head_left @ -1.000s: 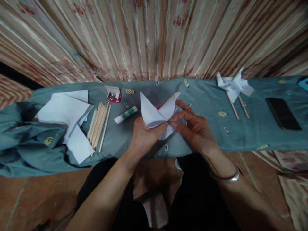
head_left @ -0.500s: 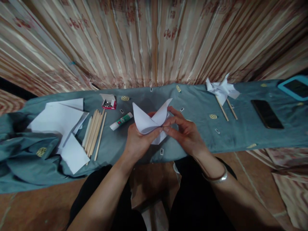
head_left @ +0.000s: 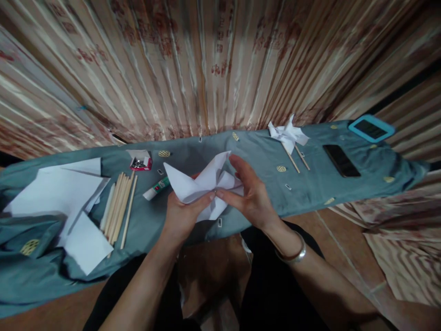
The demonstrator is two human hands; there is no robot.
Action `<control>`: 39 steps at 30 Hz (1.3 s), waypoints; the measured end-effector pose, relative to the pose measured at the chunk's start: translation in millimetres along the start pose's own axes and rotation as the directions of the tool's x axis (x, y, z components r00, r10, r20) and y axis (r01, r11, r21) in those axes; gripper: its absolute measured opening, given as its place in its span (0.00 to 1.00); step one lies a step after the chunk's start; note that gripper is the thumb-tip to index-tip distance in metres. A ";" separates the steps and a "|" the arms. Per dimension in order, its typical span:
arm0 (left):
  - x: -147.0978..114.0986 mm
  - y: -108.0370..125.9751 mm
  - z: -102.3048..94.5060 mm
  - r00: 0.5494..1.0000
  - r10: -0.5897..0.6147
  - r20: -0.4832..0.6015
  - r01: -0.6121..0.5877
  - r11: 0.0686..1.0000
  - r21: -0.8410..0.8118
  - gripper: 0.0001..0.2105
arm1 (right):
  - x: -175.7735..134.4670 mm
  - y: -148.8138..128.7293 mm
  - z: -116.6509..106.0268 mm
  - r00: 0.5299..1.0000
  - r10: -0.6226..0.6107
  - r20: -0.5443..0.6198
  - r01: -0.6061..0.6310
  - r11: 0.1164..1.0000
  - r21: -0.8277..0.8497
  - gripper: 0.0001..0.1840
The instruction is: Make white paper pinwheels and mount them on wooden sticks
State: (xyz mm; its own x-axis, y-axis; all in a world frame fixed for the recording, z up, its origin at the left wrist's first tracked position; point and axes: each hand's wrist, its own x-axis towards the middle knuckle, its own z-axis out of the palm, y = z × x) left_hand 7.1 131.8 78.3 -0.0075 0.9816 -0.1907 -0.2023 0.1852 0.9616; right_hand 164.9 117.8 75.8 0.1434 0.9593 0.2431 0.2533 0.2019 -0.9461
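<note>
A white paper pinwheel (head_left: 203, 183), its corners folded in to the centre, is held between my two hands above the cloth. My left hand (head_left: 184, 211) grips it from the left, thumb on the middle and fingers hidden beneath. On the other side my right hand (head_left: 253, 195) presses its thumb at the centre, with the fingers curved up behind a right-hand blade. Something tiny shows between the thumb tips, perhaps a pin head. Close to my left hand lies a glue stick (head_left: 156, 187), partly covered by the paper.
Left on the blue-green cloth (head_left: 148, 230) are white paper sheets (head_left: 58, 184), several wooden sticks (head_left: 119, 207) and a small box of metal pins (head_left: 141, 162). Farther right lie finished-looking pinwheels on sticks (head_left: 288, 135), a black phone (head_left: 341, 161) and a blue-framed device (head_left: 371, 128).
The pinwheel's blades have spread wider and its centre shows more openly. My right fingers have opened from a pinch to curve around a blade. The whole view has shifted to the right.
</note>
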 end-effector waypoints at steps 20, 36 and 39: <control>-9.4 -6.2 -12.0 0.997 0.016 0.082 -0.026 0.992 0.125 0.26 | -18.2 -14.3 -5.2 0.939 0.292 0.180 -0.317 0.939 0.133 0.30; -15.6 -8.4 -12.3 0.983 0.005 0.182 -0.024 0.994 0.104 0.20 | -16.4 -13.9 -15.2 0.807 0.475 0.351 -0.580 0.749 0.320 0.16; -15.6 -10.1 -12.6 0.983 -0.006 0.182 -0.014 0.994 0.108 0.18 | -17.2 -12.0 -13.0 0.792 0.492 0.361 -0.602 0.725 0.334 0.16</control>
State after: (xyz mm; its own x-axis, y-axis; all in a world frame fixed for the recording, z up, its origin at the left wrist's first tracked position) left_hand -3.1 114.0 69.1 0.1718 0.9724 -0.1576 -0.0954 0.1756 0.9798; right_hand 171.7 96.3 85.8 -0.1068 0.9306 -0.3501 -0.2225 -0.3656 -0.9038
